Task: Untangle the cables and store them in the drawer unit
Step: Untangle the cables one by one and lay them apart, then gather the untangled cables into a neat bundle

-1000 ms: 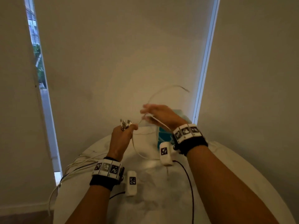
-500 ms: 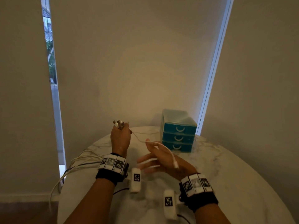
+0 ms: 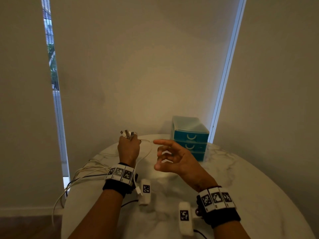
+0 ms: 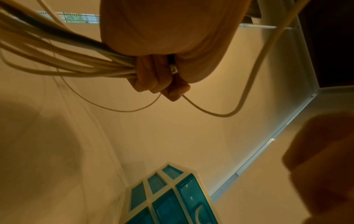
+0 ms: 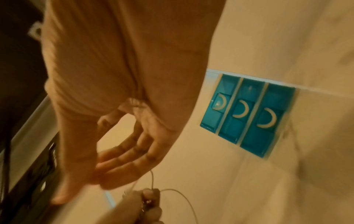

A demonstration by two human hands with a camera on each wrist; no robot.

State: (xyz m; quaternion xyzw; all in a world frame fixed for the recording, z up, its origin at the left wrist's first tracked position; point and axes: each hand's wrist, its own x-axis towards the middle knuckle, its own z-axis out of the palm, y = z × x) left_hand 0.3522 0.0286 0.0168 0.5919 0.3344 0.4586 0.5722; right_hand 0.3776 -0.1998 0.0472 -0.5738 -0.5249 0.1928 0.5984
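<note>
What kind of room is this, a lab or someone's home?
Probably a home, though not certain. A round marble-look table sits in a corner by roller blinds drawn over windows, with a small teal drawer unit on it. No lab gear shows.

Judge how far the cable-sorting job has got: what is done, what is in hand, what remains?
Done: nothing stored; all three drawers of the drawer unit look closed. In hand: left hand grips the cable bundle; right hand is open and holds nothing. Left: separating the cables and putting them away.
</note>
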